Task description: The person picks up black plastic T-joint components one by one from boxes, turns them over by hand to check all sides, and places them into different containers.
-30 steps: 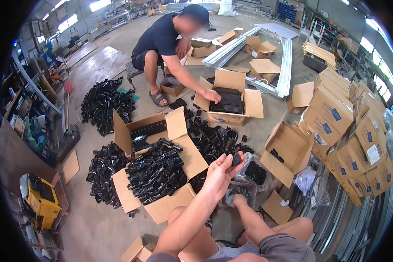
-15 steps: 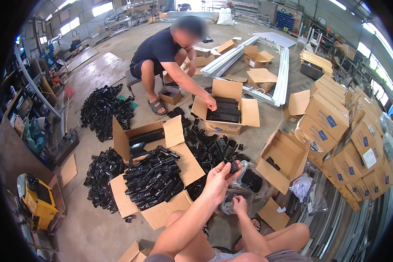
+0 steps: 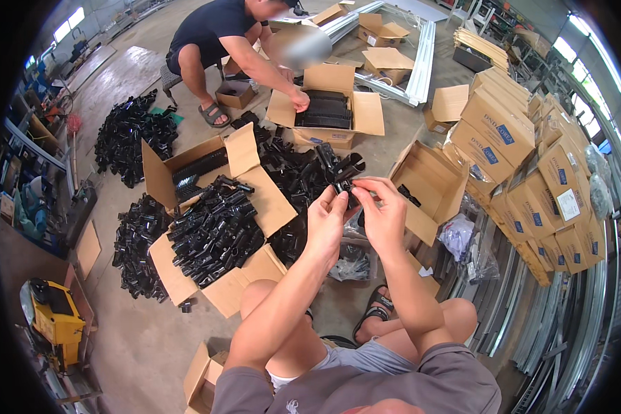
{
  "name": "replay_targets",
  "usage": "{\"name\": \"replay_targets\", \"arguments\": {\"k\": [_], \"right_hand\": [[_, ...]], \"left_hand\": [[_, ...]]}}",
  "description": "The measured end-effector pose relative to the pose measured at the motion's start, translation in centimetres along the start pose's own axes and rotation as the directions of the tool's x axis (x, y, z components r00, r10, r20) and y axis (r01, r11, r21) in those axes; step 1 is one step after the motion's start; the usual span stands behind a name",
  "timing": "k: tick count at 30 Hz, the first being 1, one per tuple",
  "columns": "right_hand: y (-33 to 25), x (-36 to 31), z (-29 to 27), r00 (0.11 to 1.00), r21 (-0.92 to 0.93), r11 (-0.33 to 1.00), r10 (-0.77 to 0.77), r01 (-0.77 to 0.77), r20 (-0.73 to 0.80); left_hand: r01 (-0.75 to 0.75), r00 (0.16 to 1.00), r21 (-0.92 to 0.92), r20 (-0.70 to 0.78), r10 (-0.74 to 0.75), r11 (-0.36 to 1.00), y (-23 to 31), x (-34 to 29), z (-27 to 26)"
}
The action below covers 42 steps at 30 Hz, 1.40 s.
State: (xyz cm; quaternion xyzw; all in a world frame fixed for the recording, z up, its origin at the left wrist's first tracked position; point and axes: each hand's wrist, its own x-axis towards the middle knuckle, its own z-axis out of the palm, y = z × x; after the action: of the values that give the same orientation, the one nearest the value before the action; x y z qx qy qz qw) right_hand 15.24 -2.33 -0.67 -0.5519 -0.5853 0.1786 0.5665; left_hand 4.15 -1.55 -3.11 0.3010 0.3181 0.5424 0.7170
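Both of my hands are raised together in front of me at a small black plastic fitting [image 3: 343, 188]. My left hand [image 3: 326, 219] grips it between thumb and fingers. My right hand [image 3: 383, 210] has its thumb and forefinger pinched together against the fitting's right side; whatever is in that pinch is too small to make out. Just beyond the hands lies a heap of black plastic parts [image 3: 283, 162]. Below them, by my feet, is a clear plastic bag [image 3: 352, 262] with dark contents, partly hidden by my forearms.
An open carton [image 3: 272, 200] heaped with black parts stands left. More black piles [image 3: 136, 138] lie beyond. Across from me a crouching person [image 3: 217, 41] reaches into another carton [image 3: 369, 114]. On the right are an open carton [image 3: 421, 179], stacked cartons [image 3: 497, 131] and metal profiles [image 3: 531, 331].
My right hand has risen from the clear bag to meet my left hand at the black fitting. The view has tilted downward and shifted right. The other person still has a hand at the carton.
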Motion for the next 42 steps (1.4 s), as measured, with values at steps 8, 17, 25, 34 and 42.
{"name": "replay_targets", "arguments": {"k": [8, 17, 25, 34, 42], "right_hand": [[1.1, -0.8, 1.3, 0.996, 0.078, 0.995, 0.071, -0.067, -0.050], [1.4, -1.3, 0.9, 0.995, 0.093, 0.991, 0.097, -0.098, 0.021], [0.9, -0.9, 0.2, 0.999, 0.005, 1.000, 0.031, -0.031, 0.010], [1.7, -1.2, 0.4, 1.000, 0.081, 0.997, 0.015, -0.013, -0.021], [1.3, -1.3, 0.6, 0.998, -0.020, 0.999, -0.046, 0.045, -0.038]], "left_hand": [[-0.102, 0.995, 0.092, 0.003, 0.102, 0.991, 0.4, -0.9, 0.2], [-0.157, 0.987, 0.074, -0.007, 0.158, 0.985, 0.5, -1.1, 0.3], [-0.278, 0.960, 0.223, 0.024, 0.280, 0.934, 0.4, -0.9, 0.4], [-0.252, 0.965, 0.242, -0.013, 0.262, 0.937, -0.3, -0.8, 0.3], [-0.273, 0.957, 0.289, -0.015, 0.290, 0.917, -0.6, -0.6, 0.1]]}}
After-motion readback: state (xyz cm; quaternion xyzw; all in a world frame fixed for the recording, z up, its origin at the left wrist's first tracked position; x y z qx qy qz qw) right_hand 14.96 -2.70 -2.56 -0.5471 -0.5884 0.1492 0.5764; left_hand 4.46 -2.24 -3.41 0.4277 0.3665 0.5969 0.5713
